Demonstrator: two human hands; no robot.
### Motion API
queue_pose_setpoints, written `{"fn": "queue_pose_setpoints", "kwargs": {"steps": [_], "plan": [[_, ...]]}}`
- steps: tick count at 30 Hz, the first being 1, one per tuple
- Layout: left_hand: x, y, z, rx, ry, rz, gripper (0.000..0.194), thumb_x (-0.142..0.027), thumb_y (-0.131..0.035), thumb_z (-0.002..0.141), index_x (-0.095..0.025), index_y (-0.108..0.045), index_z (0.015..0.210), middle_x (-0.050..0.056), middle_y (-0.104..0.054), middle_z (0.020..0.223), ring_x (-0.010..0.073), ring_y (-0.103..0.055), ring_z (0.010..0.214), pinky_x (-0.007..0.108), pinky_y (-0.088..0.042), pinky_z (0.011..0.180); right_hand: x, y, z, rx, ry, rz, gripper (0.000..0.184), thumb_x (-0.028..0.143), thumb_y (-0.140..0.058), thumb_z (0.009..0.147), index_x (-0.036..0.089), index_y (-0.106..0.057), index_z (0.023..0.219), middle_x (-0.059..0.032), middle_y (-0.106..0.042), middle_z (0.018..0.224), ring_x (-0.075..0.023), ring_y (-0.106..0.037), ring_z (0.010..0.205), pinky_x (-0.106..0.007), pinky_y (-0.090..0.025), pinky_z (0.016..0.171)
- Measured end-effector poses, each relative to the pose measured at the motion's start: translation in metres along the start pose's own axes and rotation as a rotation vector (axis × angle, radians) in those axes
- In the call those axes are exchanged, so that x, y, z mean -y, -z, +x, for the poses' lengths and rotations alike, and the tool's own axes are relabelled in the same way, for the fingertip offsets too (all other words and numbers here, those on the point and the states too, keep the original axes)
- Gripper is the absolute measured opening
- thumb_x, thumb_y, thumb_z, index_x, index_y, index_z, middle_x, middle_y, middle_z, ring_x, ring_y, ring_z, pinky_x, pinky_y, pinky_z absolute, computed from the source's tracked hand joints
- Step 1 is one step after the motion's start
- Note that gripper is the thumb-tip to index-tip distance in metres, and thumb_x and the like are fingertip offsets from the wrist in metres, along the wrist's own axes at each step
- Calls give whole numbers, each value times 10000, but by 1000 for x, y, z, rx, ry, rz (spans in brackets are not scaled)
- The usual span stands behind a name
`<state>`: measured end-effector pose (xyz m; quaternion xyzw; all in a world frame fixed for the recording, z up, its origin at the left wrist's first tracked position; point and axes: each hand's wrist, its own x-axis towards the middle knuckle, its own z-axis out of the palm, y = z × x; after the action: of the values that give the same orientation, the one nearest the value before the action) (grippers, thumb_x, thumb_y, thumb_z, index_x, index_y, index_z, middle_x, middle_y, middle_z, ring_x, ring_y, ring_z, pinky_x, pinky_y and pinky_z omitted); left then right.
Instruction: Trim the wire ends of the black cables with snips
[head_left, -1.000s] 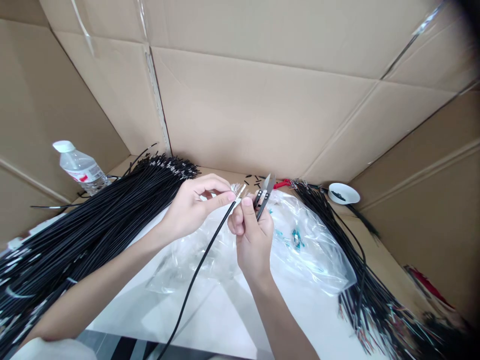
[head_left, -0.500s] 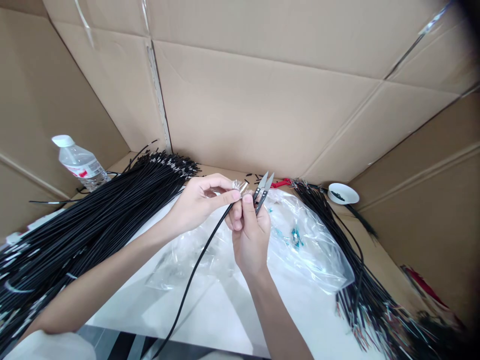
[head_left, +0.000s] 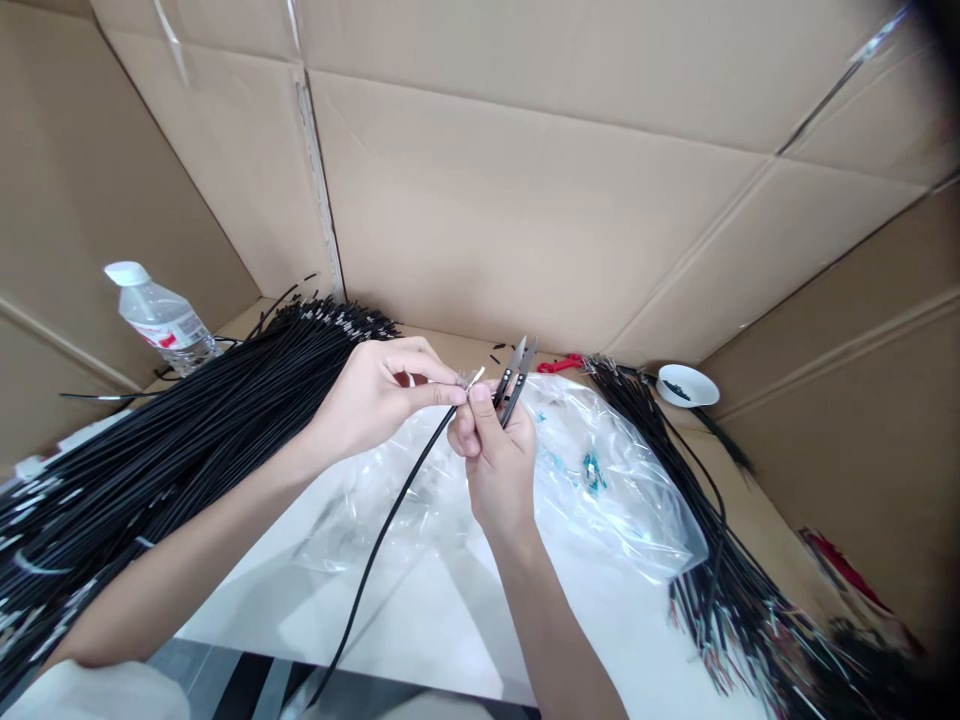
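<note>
A black cable [head_left: 391, 512] runs up from the table's front edge to my two hands, where its stripped end shows fine frayed strands [head_left: 466, 381] and a pale inner piece. My left hand [head_left: 375, 392] is closed, thumb and forefinger pinching at those strands. Close beside it, my right hand [head_left: 499, 455] pinches the cable end between thumb and fingers. The same hand also keeps a pair of thread snips [head_left: 514, 382], blades pointing up and apart. What lies right between the fingertips is partly hidden.
A large bundle of black cables [head_left: 247, 420] lies left, with a water bottle [head_left: 166, 318] behind it. Clear plastic bags [head_left: 637, 500] with small teal pieces cover the middle. At right are another cable bundle [head_left: 675, 470], a white bowl [head_left: 701, 386] and a red-handled tool [head_left: 561, 364].
Both hands have shifted slightly left with the cable and snips. The frayed strands look gathered lower at my left fingertips, and the pale inner piece now stands out more upright.
</note>
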<state>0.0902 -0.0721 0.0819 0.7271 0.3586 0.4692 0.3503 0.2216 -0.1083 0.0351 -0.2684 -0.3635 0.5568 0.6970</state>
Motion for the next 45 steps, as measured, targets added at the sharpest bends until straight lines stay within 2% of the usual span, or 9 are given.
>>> {"fn": "queue_pose_setpoints", "kwargs": {"steps": [7, 13, 18, 21, 27, 32, 35, 40, 45], "plan": [[2, -3, -2, 43, 137, -300, 122, -297, -821, 787, -182, -784, 773, 36, -685, 852, 161, -643, 799, 279, -493, 710, 2, -3, -2, 1, -45, 132, 265, 367, -740, 860, 208, -528, 849, 109, -428, 544, -39, -295, 437, -177, -258, 433], [7, -6, -4, 59, 318, -456, 204, -362, -844, 768, -178, -774, 820, 14, -662, 812, 86, -515, 688, 183, -381, 554, 1, -2, 0, 60, -150, 253, 267, 373, -755, 835, 214, -546, 884, 112, -333, 571, -56, -194, 455, -175, -245, 427], [9, -10, -8, 96, 489, -754, 199, -347, -835, 786, -186, -719, 803, -29, -559, 705, 66, -486, 614, 163, -424, 580, 1, -3, 4, 119, -166, 334, 254, 352, -749, 830, 229, -527, 841, 107, -261, 584, -76, -127, 470, -182, -238, 419], [10, -12, -10, 78, 468, -723, 234, -378, -835, 787, -185, -708, 828, -17, -600, 744, 79, -536, 646, 172, -452, 594, 0, -1, 4, 102, -176, 302, 227, 350, -725, 856, 232, -532, 862, 102, -277, 589, -80, -153, 467, -192, -246, 420], [8, -14, -14, -85, 226, -411, 271, -372, -900, 702, -157, -755, 782, 27, -673, 771, 116, -593, 662, 203, -508, 563, -5, 0, 0, 26, -121, 178, 230, 376, -727, 873, 218, -574, 940, 93, -458, 575, -56, -319, 468, -185, -314, 472], [4, -14, -15, -151, 147, -292, 260, -351, -927, 656, -155, -773, 728, 32, -660, 762, 133, -628, 678, 200, -574, 545, -5, -3, -2, -20, -33, 66, 248, 395, -724, 871, 217, -552, 882, 94, -506, 539, -56, -358, 441, -195, -309, 452], [3, -12, -16, -124, 156, -289, 258, -341, -928, 656, -154, -777, 750, 37, -668, 788, 141, -650, 703, 198, -585, 554, -4, -3, -1, -5, -14, -3, 268, 393, -723, 868, 218, -522, 840, 98, -501, 525, -53, -347, 426, -200, -297, 442], [3, -7, -14, -41, 249, -372, 304, -358, -907, 697, -187, -800, 924, 76, -725, 1059, 146, -681, 781, 201, -580, 593, -2, -2, 1, 61, -41, 30, 243, 373, -716, 876, 228, -522, 858, 110, -466, 517, -49, -296, 418, -192, -263, 432], [3, -6, -13, -41, 283, -455, 280, -382, -906, 697, -168, -784, 828, 73, -729, 929, 148, -655, 769, 209, -550, 602, -1, -1, 4, 138, -169, 217, 246, 361, -739, 847, 246, -528, 898, 125, -355, 528, -59, -167, 422, -187, -214, 416]]}}
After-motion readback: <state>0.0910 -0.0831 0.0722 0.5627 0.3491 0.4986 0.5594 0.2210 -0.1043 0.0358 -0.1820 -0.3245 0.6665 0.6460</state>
